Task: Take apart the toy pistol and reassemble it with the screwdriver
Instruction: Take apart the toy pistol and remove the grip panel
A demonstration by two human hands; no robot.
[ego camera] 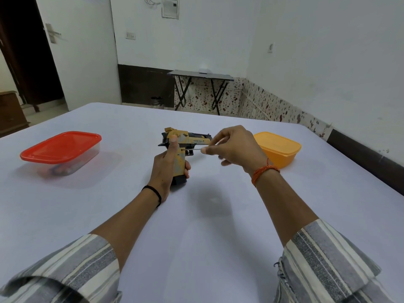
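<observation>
A yellow and black toy pistol (192,139) stands upright in the middle of the table, barrel pointing right. My left hand (166,167) grips its handle, thumb stretched up along the rear of the slide. My right hand (234,147) pinches a thin screwdriver (193,149) whose metal shaft runs level to the left. Its tip touches the frame just above the grip, near the trigger. The screwdriver's handle is hidden inside my fingers.
A clear box with a red lid (63,147) holding small items sits at the left. An orange lidded box (277,147) sits just right of my right hand. The table (207,215) has a pale cloth. A folding table (201,75) stands by the far wall.
</observation>
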